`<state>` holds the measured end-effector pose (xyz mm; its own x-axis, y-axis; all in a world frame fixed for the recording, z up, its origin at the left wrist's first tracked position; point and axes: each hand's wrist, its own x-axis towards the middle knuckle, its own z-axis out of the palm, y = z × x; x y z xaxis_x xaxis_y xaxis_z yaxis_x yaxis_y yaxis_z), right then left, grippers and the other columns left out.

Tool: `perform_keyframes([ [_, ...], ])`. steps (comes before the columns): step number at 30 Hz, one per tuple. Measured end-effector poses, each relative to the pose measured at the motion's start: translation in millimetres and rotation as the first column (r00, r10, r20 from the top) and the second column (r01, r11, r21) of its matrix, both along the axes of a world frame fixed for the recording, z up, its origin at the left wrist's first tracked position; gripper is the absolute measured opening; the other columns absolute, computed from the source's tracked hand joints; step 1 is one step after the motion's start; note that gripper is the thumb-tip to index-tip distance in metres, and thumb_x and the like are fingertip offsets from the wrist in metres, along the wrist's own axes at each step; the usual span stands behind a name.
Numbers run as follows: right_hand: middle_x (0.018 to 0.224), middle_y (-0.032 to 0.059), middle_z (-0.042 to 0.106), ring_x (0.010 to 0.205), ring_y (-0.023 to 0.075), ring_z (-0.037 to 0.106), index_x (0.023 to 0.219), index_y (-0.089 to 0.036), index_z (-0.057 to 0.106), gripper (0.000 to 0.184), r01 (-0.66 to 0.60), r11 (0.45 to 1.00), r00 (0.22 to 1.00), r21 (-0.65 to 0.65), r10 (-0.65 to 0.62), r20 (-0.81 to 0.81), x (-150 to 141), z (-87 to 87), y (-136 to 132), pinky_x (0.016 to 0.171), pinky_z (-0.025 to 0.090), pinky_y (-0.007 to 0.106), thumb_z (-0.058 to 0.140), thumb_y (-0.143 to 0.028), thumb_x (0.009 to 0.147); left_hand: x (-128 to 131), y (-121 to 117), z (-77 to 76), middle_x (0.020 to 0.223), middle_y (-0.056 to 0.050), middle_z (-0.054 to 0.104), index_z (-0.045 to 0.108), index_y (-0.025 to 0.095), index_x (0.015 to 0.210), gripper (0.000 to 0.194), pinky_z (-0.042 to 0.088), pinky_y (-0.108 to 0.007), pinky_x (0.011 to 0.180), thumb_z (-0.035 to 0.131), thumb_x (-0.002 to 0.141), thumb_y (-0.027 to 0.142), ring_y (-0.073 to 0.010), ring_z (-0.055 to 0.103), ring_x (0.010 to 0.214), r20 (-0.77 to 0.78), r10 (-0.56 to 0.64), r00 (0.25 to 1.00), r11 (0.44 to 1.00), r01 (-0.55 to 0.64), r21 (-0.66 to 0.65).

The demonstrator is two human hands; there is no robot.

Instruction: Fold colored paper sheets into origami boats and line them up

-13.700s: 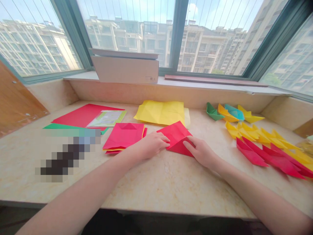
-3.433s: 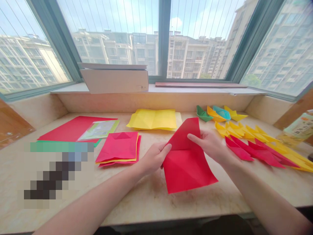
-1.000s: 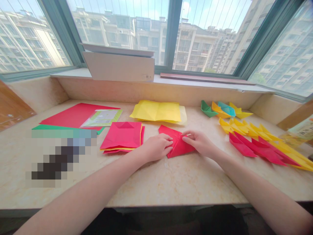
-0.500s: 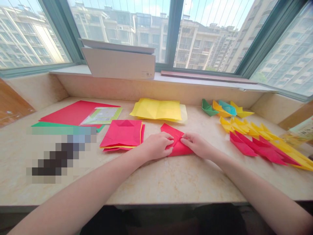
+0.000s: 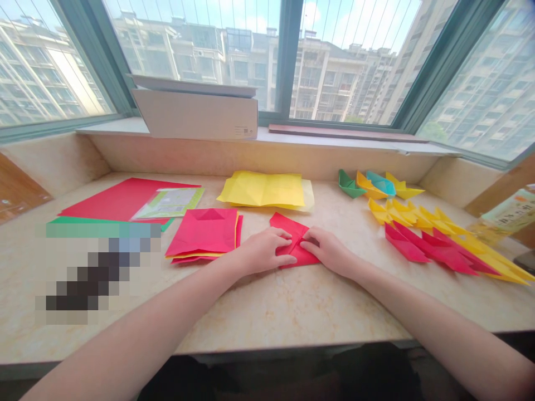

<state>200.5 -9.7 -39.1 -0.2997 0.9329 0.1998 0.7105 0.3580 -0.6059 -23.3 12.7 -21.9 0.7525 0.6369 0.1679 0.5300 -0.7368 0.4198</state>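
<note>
A folded sheet of red paper [image 5: 288, 224] lies flat on the counter between my two hands, with a crease running across its middle. My left hand [image 5: 270, 249] rests on its left part, fingers curled and thumb stretched along the near side. On the right part my right hand [image 5: 328, 249] bends its fingertips against the fold near the centre line. Part of the paper is hidden beneath the fingers. Left of it, close to my left wrist, sits a stack of folded red and yellow paper [image 5: 204, 231].
Folded yellow sheets [image 5: 263, 189] lie behind the hands. On the right stand paper boats: a green boat [image 5: 350, 185], several yellow boats [image 5: 412, 214] and red boats [image 5: 445, 250]. Flat red paper [image 5: 121, 197] and a clear packet [image 5: 171, 202] lie left. A white box [image 5: 196, 114] stands on the sill.
The view has shifted slightly, so everything sits a little further left. Both hands stay on the red paper; the left thumb now reaches out further and the fingers have shifted slightly along the fold.
</note>
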Motion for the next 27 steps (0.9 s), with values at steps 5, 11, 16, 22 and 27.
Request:
perform_keyframes([
  [5,0.088,0.0027,0.071,0.082,0.0187,0.063,0.086,-0.019,0.066,0.010,-0.045,0.998,0.998,-0.034,0.043,-0.053,-0.4,2.8,-0.1,0.076,0.046,0.032,0.056,-0.021,0.090,1.0,1.3,-0.1,0.123,-0.009,0.066,0.073,0.020,0.105,0.038,0.046,-0.037,0.096,0.055,0.090,0.050,-0.0263,0.060,0.112,0.013,-0.001,1.000,1.000,0.001,-0.001],
  [11,0.086,0.0029,0.071,0.079,0.0183,0.062,0.086,-0.018,0.066,0.011,-0.057,0.998,0.997,-0.035,0.055,-0.059,1.0,1.7,0.7,0.072,0.045,0.031,0.056,-0.022,0.090,3.4,1.5,-2.3,0.109,-0.007,0.069,0.069,0.021,0.106,0.027,0.048,-0.036,0.093,0.054,0.093,0.039,-0.0230,0.063,0.103,0.081,0.009,0.997,1.000,-0.009,-0.009],
  [16,0.081,0.0024,0.069,0.074,0.0176,0.061,0.082,-0.018,0.063,0.011,-0.041,0.999,0.998,-0.036,0.039,-0.057,-1.1,3.0,0.6,0.070,0.045,0.030,0.056,-0.020,0.090,6.4,3.8,-4.9,0.106,-0.007,0.068,0.066,0.020,0.106,0.026,0.048,-0.037,0.091,0.062,0.087,0.038,-0.0237,0.062,0.100,0.069,0.027,0.997,0.999,-0.025,-0.027],
  [22,0.081,0.0019,0.069,0.074,0.0171,0.061,0.081,-0.019,0.063,0.011,-0.046,0.999,0.997,-0.027,0.044,-0.067,-1.3,2.8,0.2,0.070,0.045,0.030,0.056,-0.019,0.090,4.4,1.0,-4.2,0.112,-0.007,0.065,0.062,0.020,0.109,0.023,0.046,-0.038,0.096,0.058,0.090,0.033,-0.0233,0.058,0.106,0.120,-0.001,0.993,1.000,0.005,-0.027],
  [27,0.086,0.0027,0.071,0.078,0.0179,0.063,0.084,-0.019,0.067,0.011,-0.069,0.998,0.996,-0.009,0.068,-0.064,0.5,2.0,0.6,0.073,0.045,0.031,0.057,-0.019,0.090,1.8,2.0,-4.0,0.119,-0.008,0.063,0.060,0.020,0.113,0.027,0.044,-0.039,0.101,0.056,0.091,0.035,-0.0236,0.056,0.112,0.107,-0.009,0.994,0.997,0.017,-0.074],
])
